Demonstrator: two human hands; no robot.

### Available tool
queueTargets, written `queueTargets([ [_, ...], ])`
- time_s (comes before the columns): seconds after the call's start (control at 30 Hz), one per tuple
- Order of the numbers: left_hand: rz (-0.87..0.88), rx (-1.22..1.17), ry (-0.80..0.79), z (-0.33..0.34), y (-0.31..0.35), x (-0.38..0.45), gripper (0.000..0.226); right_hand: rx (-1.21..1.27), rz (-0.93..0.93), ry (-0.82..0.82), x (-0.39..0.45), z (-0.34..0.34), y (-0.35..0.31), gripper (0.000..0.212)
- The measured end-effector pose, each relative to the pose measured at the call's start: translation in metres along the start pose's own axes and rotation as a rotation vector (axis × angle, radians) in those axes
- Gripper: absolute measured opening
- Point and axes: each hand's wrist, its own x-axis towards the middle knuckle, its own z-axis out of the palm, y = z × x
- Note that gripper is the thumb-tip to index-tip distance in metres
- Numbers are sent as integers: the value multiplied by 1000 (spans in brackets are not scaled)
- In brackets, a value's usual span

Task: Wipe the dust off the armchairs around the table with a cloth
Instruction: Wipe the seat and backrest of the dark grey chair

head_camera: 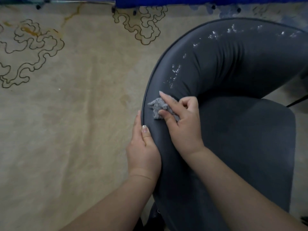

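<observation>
The beige patterned carpet [75, 105] with dark scrolled outlines fills the left half of the head view. The dark grey upholstered armchair [233, 130] with a curved, padded backrest occupies the right half; its backrest arcs from 6 o'clock up through 9 o'clock to about 1 o'clock. White dust specks [176, 70] trail along the top of that arc, from just above the hands to the far right edge.

The left hand [143, 147] steadies the outer rim, thumb lying on top, fingers wrapped over the piped edge. The right hand [181, 124] has its grip clamped on the small crumpled grey cloth [158, 107], forefinger extended, pressing it on the backrest top at roughly 9 o'clock of the arc.

The cloth's long axis appears to run from 10 o'clock to 4 o'clock, though its bunching makes this uncertain; its free end points toward the rim.

Recommendation: sweep toward 12 o'clock following the curve, keep the cloth flat under the fingers, and gather the specks rather than scatter them onto the seat.
</observation>
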Motion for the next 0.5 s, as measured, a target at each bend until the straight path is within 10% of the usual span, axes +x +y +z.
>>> queueTargets([
  [0.5, -17, -1, -4, 2, -4, 0, 43, -187, -63, -88, 16, 0, -23, 36],
])
